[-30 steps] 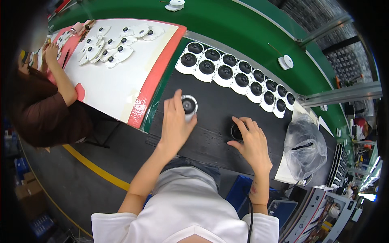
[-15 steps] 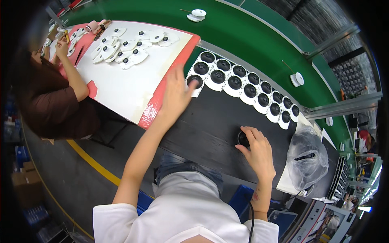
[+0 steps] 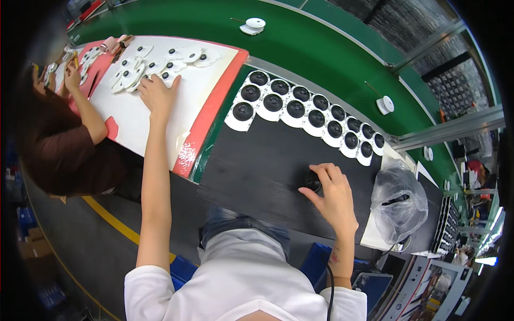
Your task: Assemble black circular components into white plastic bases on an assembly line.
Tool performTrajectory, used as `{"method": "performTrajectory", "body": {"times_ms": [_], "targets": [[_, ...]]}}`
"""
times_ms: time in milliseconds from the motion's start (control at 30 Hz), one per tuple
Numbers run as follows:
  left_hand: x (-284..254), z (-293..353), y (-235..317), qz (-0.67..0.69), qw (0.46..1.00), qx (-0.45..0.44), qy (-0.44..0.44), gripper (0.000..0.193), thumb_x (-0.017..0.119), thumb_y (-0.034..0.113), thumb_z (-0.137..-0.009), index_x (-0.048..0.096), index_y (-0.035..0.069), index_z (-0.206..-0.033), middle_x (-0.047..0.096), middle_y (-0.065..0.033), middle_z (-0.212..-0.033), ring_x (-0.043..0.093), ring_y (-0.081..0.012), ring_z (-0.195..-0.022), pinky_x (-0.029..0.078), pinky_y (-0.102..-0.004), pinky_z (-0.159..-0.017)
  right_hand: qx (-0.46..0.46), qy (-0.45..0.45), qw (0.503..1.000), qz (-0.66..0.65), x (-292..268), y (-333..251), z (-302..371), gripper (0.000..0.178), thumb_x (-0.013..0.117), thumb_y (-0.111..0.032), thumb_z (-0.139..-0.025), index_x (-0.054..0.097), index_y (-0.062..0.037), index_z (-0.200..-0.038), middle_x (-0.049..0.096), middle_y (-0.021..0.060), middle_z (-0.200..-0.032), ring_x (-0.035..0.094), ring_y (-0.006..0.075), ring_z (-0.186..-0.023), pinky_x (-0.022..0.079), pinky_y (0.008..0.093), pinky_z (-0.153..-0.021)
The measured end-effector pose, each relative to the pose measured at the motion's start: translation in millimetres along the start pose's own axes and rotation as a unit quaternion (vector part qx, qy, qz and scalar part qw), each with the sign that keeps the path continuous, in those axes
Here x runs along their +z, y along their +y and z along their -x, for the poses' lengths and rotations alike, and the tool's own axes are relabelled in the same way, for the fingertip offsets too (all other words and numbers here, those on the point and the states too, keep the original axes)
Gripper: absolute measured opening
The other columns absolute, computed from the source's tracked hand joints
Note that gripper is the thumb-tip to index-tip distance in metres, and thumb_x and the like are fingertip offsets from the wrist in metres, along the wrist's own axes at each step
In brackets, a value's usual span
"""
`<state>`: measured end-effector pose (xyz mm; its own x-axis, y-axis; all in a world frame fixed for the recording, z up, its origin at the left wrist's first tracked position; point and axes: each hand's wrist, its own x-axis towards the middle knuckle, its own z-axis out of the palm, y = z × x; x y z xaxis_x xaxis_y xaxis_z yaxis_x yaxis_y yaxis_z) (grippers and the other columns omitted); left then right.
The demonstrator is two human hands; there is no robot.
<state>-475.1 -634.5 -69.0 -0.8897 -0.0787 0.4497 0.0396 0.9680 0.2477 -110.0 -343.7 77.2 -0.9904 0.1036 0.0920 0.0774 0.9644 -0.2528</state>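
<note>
My left hand [image 3: 159,98] reaches over the near edge of a cluster of white plates with black round centres [image 3: 126,74]. Its thumb is spread from the fingers, and whatever lies beneath the fingertips is partly hidden. My right hand [image 3: 334,195] is curved round a black dome-shaped part [image 3: 312,181] on the dark work mat [image 3: 257,166], fingers on the far side and thumb on the near side. Beyond the hands, several white plates topped with black domes [image 3: 295,108] stand in two close rows along the mat's far edge.
At the left, another person [image 3: 64,144] works at the red-edged white board [image 3: 206,96]. A clear plastic bag [image 3: 399,203] lies on the right. A green conveyor belt [image 3: 310,48] runs behind, carrying white round parts [image 3: 252,25]. A metal post [image 3: 450,128] stands at the right.
My left hand has moved left and away from me, from beside the domed rows to the white plates. My right hand stays round the black dome. The whole view has shifted slightly.
</note>
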Motion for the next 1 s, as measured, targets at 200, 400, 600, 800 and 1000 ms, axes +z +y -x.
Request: {"method": "performTrajectory", "body": {"times_ms": [200,400,600,800,1000], "targets": [[-7,-2,4,0.018,0.999,-0.014,-0.047,0.065,0.081,0.048,-0.073,0.061,-0.004,-0.107,0.049,-0.0254,-0.118,0.042,-0.0416,-0.117,0.039,-0.0525,-0.093,0.007,-0.017,0.999,-0.029,-3,2,5,0.049,0.080,-0.027,-0.075,0.063,-0.0030,-0.113,0.060,0.0069,-0.105,0.058,0.0270,-0.093,0.046,0.0387,-0.081],[-45,17,9,0.275,0.961,0.018,0.009,0.042,0.077,0.008,-0.079,0.062,-0.004,-0.116,0.065,-0.0139,-0.097,0.062,-0.0271,-0.092,0.048,-0.0377,-0.083,0.032,0.019,0.991,-0.131,-7,-1,0,0.049,0.084,-0.018,-0.070,0.063,-0.0029,-0.112,0.061,0.0084,-0.108,0.062,0.0272,-0.095,0.051,0.0378,-0.081],[-166,149,96,0.686,0.597,-0.061,-0.411,0.054,0.067,-0.010,-0.082,0.054,-0.006,-0.134,0.065,-0.0117,-0.119,0.063,-0.0163,-0.109,0.055,-0.0295,-0.088,-0.077,0.140,0.915,-0.370,-5,-27,-18,0.054,0.088,-0.007,-0.065,0.065,0.0011,-0.113,0.065,0.0165,-0.118,0.065,0.0302,-0.109,0.053,0.0368,-0.091],[-213,175,114,0.812,0.339,-0.112,-0.461,0.062,0.063,-0.009,-0.084,0.040,-0.012,-0.142,0.054,-0.0186,-0.136,0.058,-0.0210,-0.119,0.054,-0.0345,-0.095,-0.143,0.122,0.917,-0.351,-4,-45,-31,0.055,0.086,-0.008,-0.067,0.065,0.0018,-0.117,0.064,0.0179,-0.121,0.062,0.0330,-0.112,0.051,0.0399,-0.095],[-194,195,106,0.842,0.246,-0.088,-0.473,0.068,0.070,-0.001,-0.085,0.036,-0.012,-0.144,0.053,-0.0204,-0.138,0.055,-0.0238,-0.124,0.051,-0.0386,-0.101,-0.137,0.125,0.932,-0.311,-20,-54,-22,0.053,0.086,-0.009,-0.066,0.066,0.0007,-0.115,0.064,0.0141,-0.115,0.062,0.0303,-0.101,0.051,0.0390,-0.086]]}}
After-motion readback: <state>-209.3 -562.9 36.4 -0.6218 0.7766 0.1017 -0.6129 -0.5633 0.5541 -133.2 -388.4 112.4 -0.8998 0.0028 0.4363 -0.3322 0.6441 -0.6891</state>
